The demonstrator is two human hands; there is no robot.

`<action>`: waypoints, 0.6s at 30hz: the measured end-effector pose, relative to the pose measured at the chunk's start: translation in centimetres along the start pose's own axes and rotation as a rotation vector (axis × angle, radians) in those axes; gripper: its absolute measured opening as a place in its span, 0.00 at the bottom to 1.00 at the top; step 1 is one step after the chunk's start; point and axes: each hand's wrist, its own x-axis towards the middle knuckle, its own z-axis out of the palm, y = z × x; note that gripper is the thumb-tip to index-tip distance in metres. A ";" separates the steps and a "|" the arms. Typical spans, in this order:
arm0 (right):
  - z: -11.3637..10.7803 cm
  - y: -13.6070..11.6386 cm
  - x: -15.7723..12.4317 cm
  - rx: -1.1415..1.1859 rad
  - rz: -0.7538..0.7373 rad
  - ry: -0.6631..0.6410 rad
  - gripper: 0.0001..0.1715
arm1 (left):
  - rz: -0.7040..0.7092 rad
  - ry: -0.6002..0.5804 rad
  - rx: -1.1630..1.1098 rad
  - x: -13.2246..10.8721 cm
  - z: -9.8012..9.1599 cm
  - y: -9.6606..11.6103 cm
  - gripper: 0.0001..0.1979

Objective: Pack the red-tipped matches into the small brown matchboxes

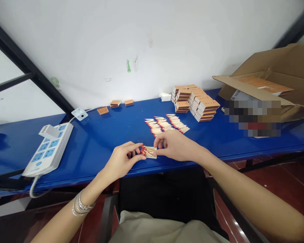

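A small white matchbox tray [155, 156] filled with red-tipped matches [148, 151] lies near the front edge of the blue table. My left hand [124, 158] grips the tray's left end between thumb and fingers, beside the red heads. At the opposite end, my right hand [173, 145] pinches the tray's right side with thumb and index finger. Just beyond my right hand are loose matches [164, 124] laid out in three slanted rows, their lower part partly covered by that hand.
Orange matchboxes [202, 103] are stacked at the back right, with white pieces [165, 97] beside them. Several flat orange boxes [102, 110] lie at the back left. A power strip [49, 148] and small camera [80, 114] stand left; an open cardboard carton [258, 81] stands right.
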 end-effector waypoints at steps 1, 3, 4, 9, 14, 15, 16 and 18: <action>-0.1 0.1 -0.1 -0.007 -0.005 -0.011 0.08 | -0.025 0.006 -0.047 0.0 0.0 -0.1 0.21; 0.0 0.3 -0.4 -0.010 -0.013 -0.027 0.07 | -0.083 0.015 -0.153 0.0 0.1 -0.2 0.20; 0.1 0.3 -0.4 -0.010 -0.015 -0.028 0.07 | -0.110 0.017 -0.200 -0.1 0.1 -0.2 0.20; 0.9 0.0 -0.4 0.011 -0.017 -0.025 0.04 | -0.149 0.027 -0.265 -0.4 0.2 -0.1 0.16; 0.9 -0.1 -0.2 0.023 -0.028 -0.005 0.05 | -0.107 0.041 -0.257 -0.1 0.0 0.1 0.14; 0.9 -0.1 -0.1 0.028 -0.034 0.002 0.05 | -0.097 0.038 -0.255 0.0 0.0 0.1 0.13; 1.0 -0.1 0.0 0.035 -0.040 0.007 0.05 | -0.090 0.033 -0.251 0.1 0.0 0.1 0.13; 1.3 0.0 0.1 0.060 -0.047 0.021 0.06 | -0.083 0.028 -0.247 0.3 0.1 0.1 0.13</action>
